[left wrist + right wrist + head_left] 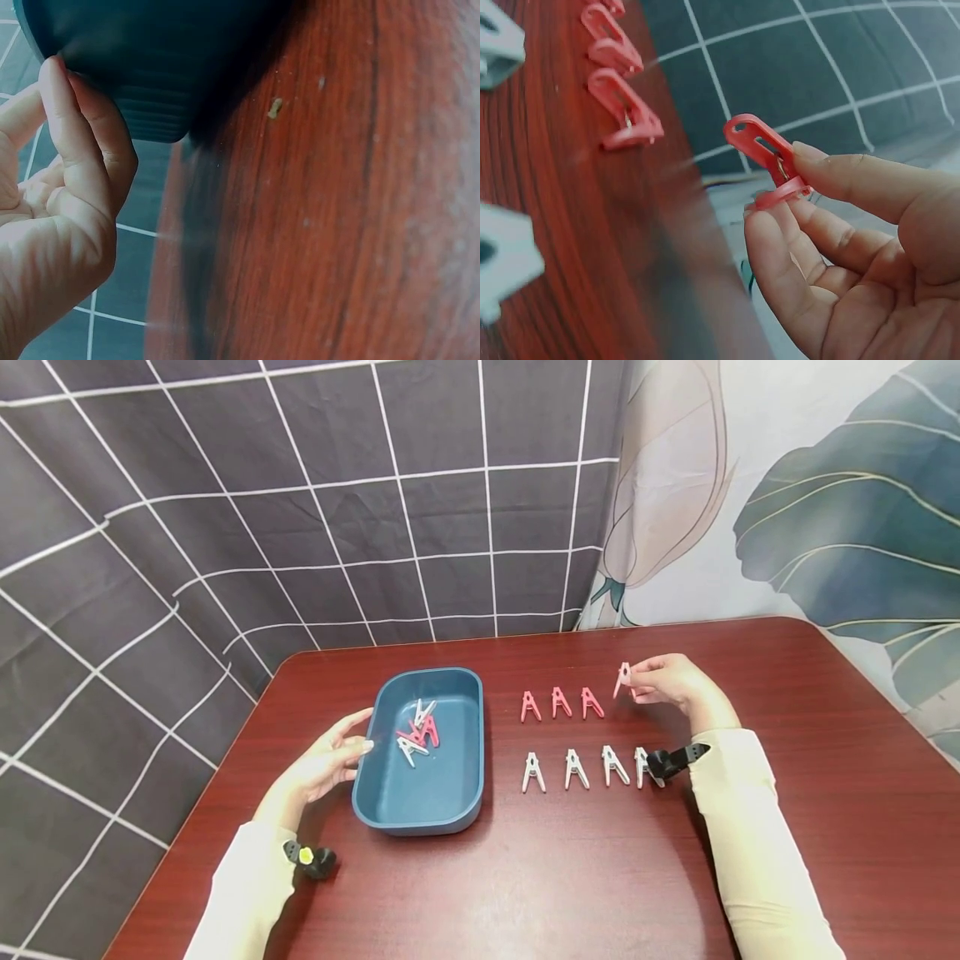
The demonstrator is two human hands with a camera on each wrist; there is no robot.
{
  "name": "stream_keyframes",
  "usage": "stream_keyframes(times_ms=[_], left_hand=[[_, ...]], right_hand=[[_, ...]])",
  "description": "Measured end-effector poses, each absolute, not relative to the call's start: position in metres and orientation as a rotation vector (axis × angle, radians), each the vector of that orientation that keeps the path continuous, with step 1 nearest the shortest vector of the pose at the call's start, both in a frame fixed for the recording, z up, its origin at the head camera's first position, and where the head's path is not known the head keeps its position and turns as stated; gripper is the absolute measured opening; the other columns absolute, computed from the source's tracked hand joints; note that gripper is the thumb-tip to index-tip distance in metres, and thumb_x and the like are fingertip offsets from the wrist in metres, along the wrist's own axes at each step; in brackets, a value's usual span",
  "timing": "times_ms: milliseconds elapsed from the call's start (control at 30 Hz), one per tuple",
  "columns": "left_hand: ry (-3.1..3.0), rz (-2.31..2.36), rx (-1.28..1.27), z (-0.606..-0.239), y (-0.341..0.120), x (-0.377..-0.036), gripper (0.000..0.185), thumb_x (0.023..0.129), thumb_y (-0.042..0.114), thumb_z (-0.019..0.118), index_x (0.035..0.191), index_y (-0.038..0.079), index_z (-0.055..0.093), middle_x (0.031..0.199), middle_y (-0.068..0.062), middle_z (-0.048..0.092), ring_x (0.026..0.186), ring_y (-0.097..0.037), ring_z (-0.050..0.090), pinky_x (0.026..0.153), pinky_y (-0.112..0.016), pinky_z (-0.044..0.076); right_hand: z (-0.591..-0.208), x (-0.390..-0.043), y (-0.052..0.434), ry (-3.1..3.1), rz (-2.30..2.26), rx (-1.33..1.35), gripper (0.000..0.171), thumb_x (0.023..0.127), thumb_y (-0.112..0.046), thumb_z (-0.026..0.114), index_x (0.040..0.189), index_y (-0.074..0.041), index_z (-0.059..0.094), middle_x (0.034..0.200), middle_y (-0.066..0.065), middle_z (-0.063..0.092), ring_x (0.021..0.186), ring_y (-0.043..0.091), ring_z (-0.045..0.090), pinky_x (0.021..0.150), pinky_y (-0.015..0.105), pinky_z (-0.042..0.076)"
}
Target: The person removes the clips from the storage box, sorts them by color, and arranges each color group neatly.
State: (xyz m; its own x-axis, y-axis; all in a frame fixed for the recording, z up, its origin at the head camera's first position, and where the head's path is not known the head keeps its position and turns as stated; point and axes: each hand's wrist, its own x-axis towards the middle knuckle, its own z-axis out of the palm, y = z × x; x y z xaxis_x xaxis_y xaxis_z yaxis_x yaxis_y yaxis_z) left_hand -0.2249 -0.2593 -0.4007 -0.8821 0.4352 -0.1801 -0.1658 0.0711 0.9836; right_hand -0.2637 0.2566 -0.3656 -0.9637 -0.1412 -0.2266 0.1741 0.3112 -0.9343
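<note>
My right hand [678,685] pinches a pink clothespin [759,146] between thumb and fingertips, at the right end of a row of pink clothespins. Three others stand in that row: the left one [530,706], the middle one [560,702] and the right one [592,702]. At the left side of a blue plastic bin [420,818], my left hand [322,767] holds the rim, with its thumb at the edge and fingers against the outer wall. Inside the bin lie several loose clothespins, white [410,749] and pink [430,731].
Nearer to me, several white clothespins [576,769] form a second row; the right wrist camera [660,765] partly covers the rightmost one. All this is on a reddish-brown table [525,877]. Behind hang a dark gridded cloth [435,518] and a leaf-patterned one [847,527].
</note>
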Motion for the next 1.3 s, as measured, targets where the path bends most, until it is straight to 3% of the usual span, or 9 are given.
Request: stream_keyframes(times_ms=[233,700,1300], left_hand=[[1.949,1.850,0.250,-0.400,-0.259,-0.225,0.064,0.097,0.002,0.047,0.151,0.013,0.015,0.111,0.000,0.061,0.097,-0.013,0.066,0.077,-0.033,0.056],[1.945,1.862,0.237,-0.396,-0.258,-0.223,0.064,0.097,0.002,0.047,0.151,0.013,0.015,0.110,-0.001,0.062,0.096,-0.014,0.066,0.077,-0.032,0.056],[1.956,1.852,0.228,-0.398,-0.256,-0.221,0.063,0.097,0.003,0.048,0.151,0.013,0.016,0.107,0.000,0.064,0.094,-0.013,0.067,0.077,-0.032,0.056]], right_hand=[[-0.370,-0.264,0.263,2.236,-1.650,0.077,0.042,0.091,-0.005,0.061,0.122,0.018,0.044,0.078,-0.004,0.065,0.070,0.006,0.062,0.070,0.023,0.056],[-0.385,-0.273,0.267,2.197,-1.665,0.056,0.040,0.091,-0.001,0.059,0.122,0.020,0.044,0.075,-0.008,0.065,0.066,0.001,0.060,0.066,0.019,0.054],[-0.386,-0.266,0.268,2.311,-1.553,0.063,0.042,0.091,0.000,0.055,0.125,0.023,0.043,0.089,0.004,0.067,0.073,0.003,0.062,0.073,0.024,0.056]])
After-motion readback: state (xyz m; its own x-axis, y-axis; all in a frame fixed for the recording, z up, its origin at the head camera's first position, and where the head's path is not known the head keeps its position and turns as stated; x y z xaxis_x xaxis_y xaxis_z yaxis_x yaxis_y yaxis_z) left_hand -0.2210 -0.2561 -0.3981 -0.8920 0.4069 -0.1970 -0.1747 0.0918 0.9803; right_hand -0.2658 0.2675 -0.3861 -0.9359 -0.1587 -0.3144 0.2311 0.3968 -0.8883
